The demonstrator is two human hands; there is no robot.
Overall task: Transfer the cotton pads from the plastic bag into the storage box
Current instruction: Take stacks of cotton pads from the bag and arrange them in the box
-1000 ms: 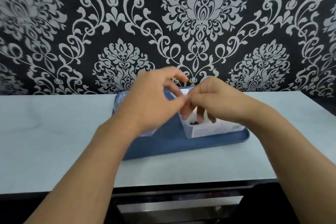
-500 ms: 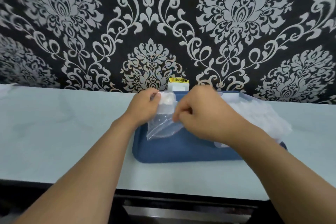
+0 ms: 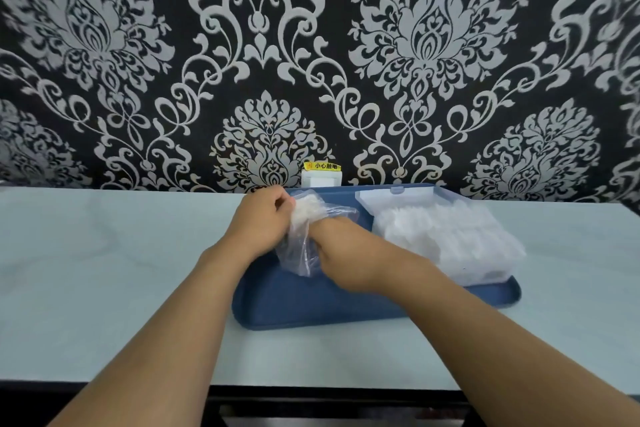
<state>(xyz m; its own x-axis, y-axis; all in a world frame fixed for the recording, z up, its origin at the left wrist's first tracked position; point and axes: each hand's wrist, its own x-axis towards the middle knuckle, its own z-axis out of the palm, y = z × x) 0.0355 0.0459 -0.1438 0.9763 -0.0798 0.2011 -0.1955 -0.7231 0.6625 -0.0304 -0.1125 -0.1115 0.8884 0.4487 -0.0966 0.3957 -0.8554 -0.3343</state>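
Observation:
A clear plastic bag hangs over the left part of the blue tray. My left hand grips the bag near its top, where a bunch of white cotton pads shows through the plastic. My right hand comes in from the right, and its fingers lie under the bag's plastic, close to the pads. The plastic hides whether they pinch anything. The translucent storage box stands on the right part of the tray, holding white contents.
The tray lies on a pale blue counter against a black and silver patterned wall. A white wall socket with a yellow label sits just behind the tray. The counter's front edge runs below my forearms.
The view has shifted left and down, and the storage box now shows in full at the right. My right hand has moved from pinching the bag's edge to reaching under its plastic.

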